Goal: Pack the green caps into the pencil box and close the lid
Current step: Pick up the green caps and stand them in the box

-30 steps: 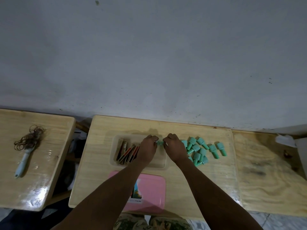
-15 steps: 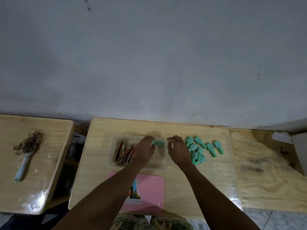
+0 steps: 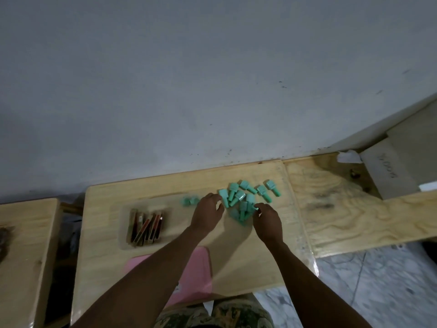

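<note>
A pile of several green caps [image 3: 243,200] lies on the wooden table [image 3: 236,256], right of the clear pencil box [image 3: 125,233]. Two green caps [image 3: 190,201] rest at the box's far right corner, and dark pencil-like sticks [image 3: 146,226] fill its left half. The pink lid [image 3: 194,273] lies flat in front of the box, partly under my left forearm. My left hand [image 3: 208,215] hovers at the pile's left edge with its fingers apart and nothing in it. My right hand [image 3: 268,221] has its fingertips curled onto caps at the pile's near edge; its grip is hidden.
A grey wall runs along the table's far edge. A second wooden table [image 3: 23,256] stands to the left across a gap. A wooden board [image 3: 354,209] adjoins on the right, with a grey box [image 3: 390,174] at its far end. Tiled floor shows at the lower right.
My left hand has left the box, where a green cap now lies, and moved right to the pile. My right hand has shifted right onto the pile. The camera view has swung right.
</note>
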